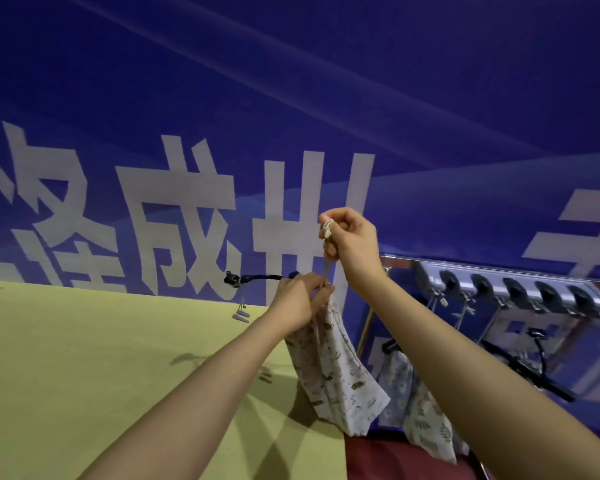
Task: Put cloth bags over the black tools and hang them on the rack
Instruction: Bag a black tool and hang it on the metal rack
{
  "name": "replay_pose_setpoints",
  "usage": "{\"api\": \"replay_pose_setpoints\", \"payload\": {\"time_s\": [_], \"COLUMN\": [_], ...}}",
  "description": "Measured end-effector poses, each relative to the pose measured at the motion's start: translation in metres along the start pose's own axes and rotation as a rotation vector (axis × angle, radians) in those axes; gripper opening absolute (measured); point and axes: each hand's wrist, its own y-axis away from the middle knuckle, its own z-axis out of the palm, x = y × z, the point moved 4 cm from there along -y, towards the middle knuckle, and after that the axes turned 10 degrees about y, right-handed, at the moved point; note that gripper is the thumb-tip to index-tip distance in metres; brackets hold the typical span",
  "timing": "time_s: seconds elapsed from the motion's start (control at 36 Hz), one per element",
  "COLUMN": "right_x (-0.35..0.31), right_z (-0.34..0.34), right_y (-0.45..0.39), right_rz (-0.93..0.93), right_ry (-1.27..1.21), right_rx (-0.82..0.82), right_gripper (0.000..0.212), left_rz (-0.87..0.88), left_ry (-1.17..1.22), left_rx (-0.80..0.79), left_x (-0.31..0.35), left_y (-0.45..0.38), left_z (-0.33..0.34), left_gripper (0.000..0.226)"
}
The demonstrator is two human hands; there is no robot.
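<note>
A white patterned cloth bag [333,368] hangs in mid-air, its mouth pinched by my left hand [300,301]. A black tool's handle [257,278] sticks out leftward from the bag's top, with a small grey tassel [240,315] dangling from its end. My right hand [352,242] is raised above the bag, shut on the bag's white knotted drawstring [327,228], which runs taut down to the mouth. The silver rack [520,289] with dark knobs and metal hooks is at right. Two other bagged tools [426,420] hang below it.
A yellow-green table top [101,358] fills the lower left. A blue banner with large white characters [187,216] covers the wall behind. An uncovered black tool [530,368] hangs under the rack at right. A dark red surface [395,459] lies below the bags.
</note>
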Motion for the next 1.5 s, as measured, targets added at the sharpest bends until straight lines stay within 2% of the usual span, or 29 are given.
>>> {"api": "replay_pose_setpoints", "payload": {"time_s": [0.08, 0.14, 0.28, 0.44, 0.56, 0.69, 0.78, 0.83, 1.03, 1.28, 1.39, 1.5], "right_x": [-0.003, -0.005, -0.006, 0.016, 0.022, 0.034, 0.039, 0.041, 0.035, 0.055, 0.060, 0.052], "right_z": [-0.028, -0.044, -0.083, -0.135, -0.166, -0.193, -0.203, -0.207, -0.205, -0.204, -0.202, -0.200], "right_y": [0.003, 0.007, 0.017, 0.030, 0.039, 0.053, 0.059, 0.063, 0.072, 0.075, 0.075, 0.073], "right_rz": [-0.045, -0.080, -0.115, 0.025, 0.059, 0.068, 0.070, 0.071, 0.047, 0.282, 0.272, 0.157], "right_ry": [0.010, 0.054, 0.113, 0.061, 0.231, 0.420, 0.458, 0.453, 0.399, 0.133, 0.144, 0.279], "right_rx": [0.130, 0.229, 0.302, 0.295, 0.237, 0.126, 0.108, 0.111, 0.180, 0.345, 0.351, 0.365], "right_gripper": [0.006, 0.012, 0.013, 0.017, 0.016, 0.015, 0.007, 0.019, 0.052, 0.054, 0.059, 0.058], "left_rz": [0.019, 0.027, 0.039, 0.060, 0.039, -0.028, -0.048, -0.048, -0.023, -0.052, -0.035, -0.068], "left_ry": [-0.166, -0.271, -0.501, -0.601, -0.695, -0.731, -0.721, -0.714, -0.683, -0.690, -0.669, -0.563], "left_rx": [0.017, 0.024, 0.042, 0.024, 0.050, 0.052, 0.041, 0.039, 0.003, -0.040, -0.052, -0.076], "left_x": [0.016, 0.030, 0.056, 0.066, 0.076, 0.083, 0.084, 0.083, 0.089, 0.075, 0.073, 0.065], "left_y": [-0.002, -0.002, -0.003, 0.004, 0.014, 0.024, 0.028, 0.030, 0.036, 0.039, 0.038, 0.028], "left_z": [0.018, 0.032, 0.065, 0.098, 0.127, 0.153, 0.159, 0.163, 0.166, 0.169, 0.174, 0.178], "left_gripper": [0.030, 0.031, 0.036, 0.032, 0.034, 0.021, 0.020, 0.020, 0.027, 0.031, 0.032, 0.029]}}
